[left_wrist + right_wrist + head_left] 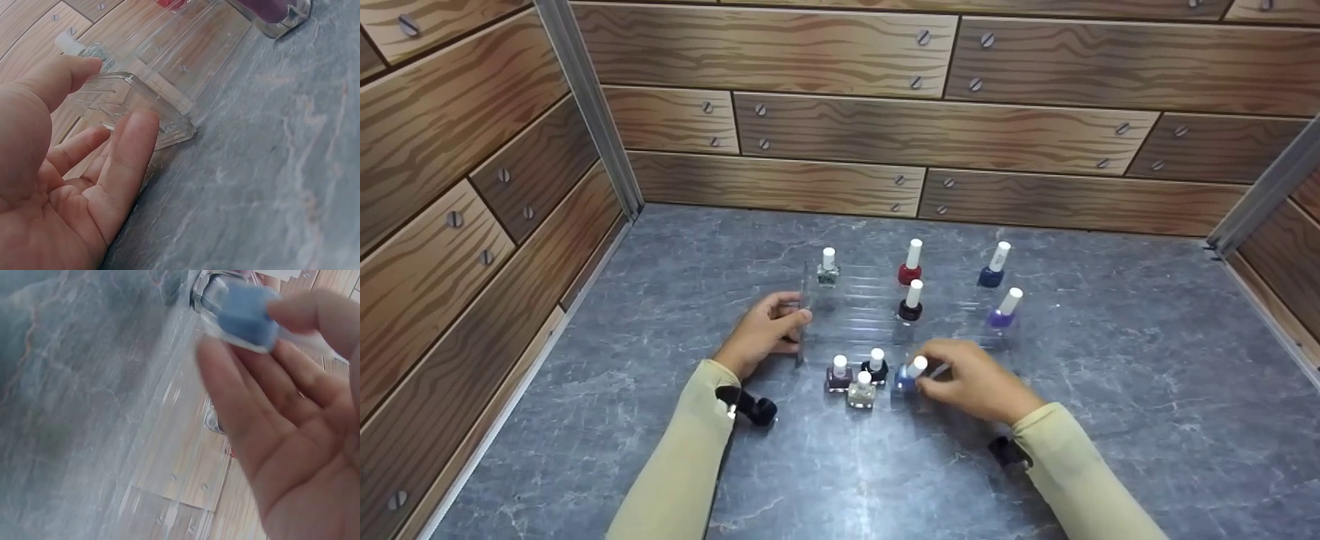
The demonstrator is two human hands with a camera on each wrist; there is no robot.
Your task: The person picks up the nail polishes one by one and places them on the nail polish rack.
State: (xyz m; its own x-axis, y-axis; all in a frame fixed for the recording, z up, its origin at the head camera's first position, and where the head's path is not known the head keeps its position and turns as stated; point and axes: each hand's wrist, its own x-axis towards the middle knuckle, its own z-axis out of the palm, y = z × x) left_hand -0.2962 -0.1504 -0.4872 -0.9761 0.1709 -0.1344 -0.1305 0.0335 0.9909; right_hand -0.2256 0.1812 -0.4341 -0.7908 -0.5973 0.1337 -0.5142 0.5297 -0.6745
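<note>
My left hand [765, 330] holds the left side panel of a clear tiered rack [169, 126]; the thumb lies over its edge, the fingers outside. My right hand [971, 379] pinches a blue nail polish bottle [247, 315] with a white cap, near the rack's front. Beside it on the table stand a dark purple nail polish [839, 377], a black one [875, 369] and a clear glittery one [862, 394]. On the rack are a glittery green bottle [828, 271], a red one [910, 271], a dark blue one [992, 274], a second black one [910, 307] and a purple one [1002, 318].
The rack stands on a grey marbled tabletop [547, 420]. Wood-pattern walls [840, 124] with metal corner strips [592, 112] enclose the back and sides. Each wrist carries a black strap device [754, 407].
</note>
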